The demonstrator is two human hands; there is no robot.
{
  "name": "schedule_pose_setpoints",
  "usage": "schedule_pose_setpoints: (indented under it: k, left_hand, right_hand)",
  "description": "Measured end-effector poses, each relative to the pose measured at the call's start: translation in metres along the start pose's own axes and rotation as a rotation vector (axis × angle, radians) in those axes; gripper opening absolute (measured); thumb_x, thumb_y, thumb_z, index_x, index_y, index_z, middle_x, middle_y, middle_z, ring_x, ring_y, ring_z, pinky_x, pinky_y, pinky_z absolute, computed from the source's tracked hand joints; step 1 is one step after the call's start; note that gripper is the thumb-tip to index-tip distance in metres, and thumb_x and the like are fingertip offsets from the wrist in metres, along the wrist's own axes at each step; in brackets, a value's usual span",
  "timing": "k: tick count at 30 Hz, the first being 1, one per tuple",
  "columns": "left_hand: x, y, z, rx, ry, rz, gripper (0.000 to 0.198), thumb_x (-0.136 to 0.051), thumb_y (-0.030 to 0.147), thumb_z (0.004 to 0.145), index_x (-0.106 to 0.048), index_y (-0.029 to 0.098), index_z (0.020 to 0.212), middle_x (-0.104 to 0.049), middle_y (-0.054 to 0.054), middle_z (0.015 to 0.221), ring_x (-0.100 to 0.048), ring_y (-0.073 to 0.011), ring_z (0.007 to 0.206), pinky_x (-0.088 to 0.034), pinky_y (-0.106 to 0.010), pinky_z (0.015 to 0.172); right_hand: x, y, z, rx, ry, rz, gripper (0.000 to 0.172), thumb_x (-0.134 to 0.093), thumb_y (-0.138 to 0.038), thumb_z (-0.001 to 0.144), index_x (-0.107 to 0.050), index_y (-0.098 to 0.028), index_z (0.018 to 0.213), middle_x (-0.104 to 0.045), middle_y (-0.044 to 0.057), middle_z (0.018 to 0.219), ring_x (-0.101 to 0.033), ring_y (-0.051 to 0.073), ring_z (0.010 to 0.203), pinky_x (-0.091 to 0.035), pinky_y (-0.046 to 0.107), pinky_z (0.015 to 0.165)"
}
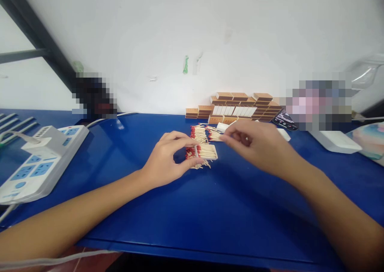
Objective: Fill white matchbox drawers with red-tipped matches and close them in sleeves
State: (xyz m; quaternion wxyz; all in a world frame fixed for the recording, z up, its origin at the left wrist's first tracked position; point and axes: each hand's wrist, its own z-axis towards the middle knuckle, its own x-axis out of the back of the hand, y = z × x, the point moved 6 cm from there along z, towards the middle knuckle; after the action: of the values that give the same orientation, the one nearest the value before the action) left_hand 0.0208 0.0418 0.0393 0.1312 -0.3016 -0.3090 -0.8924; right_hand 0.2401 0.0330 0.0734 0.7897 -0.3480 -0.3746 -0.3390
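1. I've got the left hand (pixel 168 156) clamped on a white tray (pixel 211 158), thumb on the near side, fingers on the far side. Tray: shallow, open, rectangular, thin-walled.
2. In the tray: matches (pixel 207 150), slim pale sticks laid lengthwise, red heads toward the left hand.
3. Right hand (pixel 255 144) is well apart from the left, thumb and forefinger close together by some stick ends. I can't tell if a match is pinched there.
4. Loose pile (pixel 189 153) around the tray, partly hidden by the left hand; red heads bunched, sticks at mixed angles.
5. Two more heaps between the hands, just beyond the tray: left heap (pixel 198 133) and right heap (pixel 213 134), the latter next to the right fingertips.
6. Beyond both hands, against the wall (pixel 150 36): stacked matchboxes (pixel 261 113), brown blocks with dark side strips. White panels (pixel 223 111) mid-stack; can't tell if they're trays or labels.
7. White piece (pixel 222 127) just beyond the right hand, partly covered by it; contents not readable.
8. Phone (pixel 285 120) beyond the right hand, flat, screen lit.
9. Counter (pixel 195 216) under it all: smooth, glossy blue.
10. Left of the left hand: power strip (pixel 49 184), white casing, blue socket panels, white adapter (pixel 49 142) on top.
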Motion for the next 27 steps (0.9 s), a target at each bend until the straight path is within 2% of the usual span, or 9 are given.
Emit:
schedule_pose_setpoints:
  k: [3,6,9,13,16,20,24,27]
  left_hand:
    - [0.004,-0.002,0.001,0.026,0.045,0.027,0.035,-0.085,0.044,0.085,-0.077,0.023,0.111,-0.077,-0.007,0.111,-0.07,-0.0234,0.102,-0.056,-0.044,0.093]
    - [0.004,-0.006,0.002,0.05,0.032,0.0,0.034,-0.086,0.042,0.084,-0.077,0.024,0.111,-0.077,-0.007,0.11,-0.07,-0.0228,0.102,-0.057,-0.044,0.094]
    - [0.005,-0.011,0.005,0.072,0.02,-0.072,0.034,-0.088,0.042,0.082,-0.078,0.024,0.109,-0.077,-0.006,0.109,-0.071,-0.0216,0.103,-0.06,-0.042,0.095]
    - [0.01,-0.018,0.008,0.135,0.069,-0.12,0.032,-0.088,0.041,0.081,-0.078,0.024,0.107,-0.079,-0.005,0.109,-0.072,-0.0203,0.104,-0.061,-0.04,0.097]
    - [0.008,-0.015,0.007,0.123,0.031,-0.114,0.032,-0.088,0.04,0.081,-0.079,0.023,0.107,-0.078,-0.006,0.108,-0.072,-0.0213,0.104,-0.061,-0.041,0.097]
    - [0.005,-0.008,0.003,0.07,-0.01,-0.088,0.036,-0.087,0.041,0.083,-0.078,0.023,0.112,-0.076,-0.008,0.111,-0.071,-0.0225,0.102,-0.06,-0.043,0.096]
    - [0.005,-0.008,0.003,0.053,-0.004,-0.086,0.034,-0.085,0.041,0.085,-0.078,0.024,0.114,-0.075,-0.008,0.11,-0.071,-0.0213,0.101,-0.06,-0.041,0.095]
    - [0.004,-0.009,0.003,0.051,-0.006,-0.088,0.035,-0.086,0.042,0.085,-0.079,0.024,0.114,-0.075,-0.007,0.11,-0.072,-0.021,0.1,-0.06,-0.04,0.094]
  right_hand:
    - [0.019,0.025,0.003,-0.082,0.1,-0.136,0.024,-0.059,-0.042,0.1,-0.062,-0.026,0.082,-0.062,0.002,0.068,-0.055,0.02,0.06,-0.038,0.035,0.059]
    - [0.026,0.048,0.003,-0.138,0.109,-0.264,0.024,-0.06,-0.042,0.098,-0.061,-0.025,0.081,-0.066,0.005,0.071,-0.058,0.023,0.064,-0.037,0.036,0.059]
    - [0.02,0.069,0.0,-0.197,-0.005,-0.337,0.023,-0.06,-0.042,0.096,-0.063,-0.024,0.082,-0.07,0.006,0.076,-0.06,0.025,0.066,-0.036,0.036,0.058]
    - [0.004,0.088,-0.006,-0.287,-0.28,-0.316,0.025,-0.062,-0.044,0.094,-0.066,-0.023,0.081,-0.073,0.006,0.077,-0.062,0.024,0.065,-0.037,0.034,0.058]
    - [0.005,0.091,-0.008,-0.343,-0.339,-0.336,0.025,-0.06,-0.043,0.096,-0.067,-0.022,0.084,-0.075,0.008,0.083,-0.064,0.025,0.07,-0.039,0.035,0.062]
    - [0.019,0.097,-0.009,-0.46,-0.302,-0.451,0.021,-0.055,-0.037,0.099,-0.069,-0.022,0.094,-0.077,0.012,0.094,-0.066,0.028,0.081,-0.038,0.037,0.066]
    - [0.039,0.121,-0.016,-0.695,-0.173,-0.581,0.019,-0.058,-0.035,0.095,-0.071,-0.021,0.093,-0.075,0.017,0.091,-0.066,0.035,0.082,-0.035,0.039,0.064]
    - [0.046,0.137,-0.021,-0.814,-0.084,-0.581,0.018,-0.061,-0.035,0.093,-0.072,-0.021,0.093,-0.075,0.017,0.092,-0.067,0.036,0.085,-0.038,0.04,0.067]
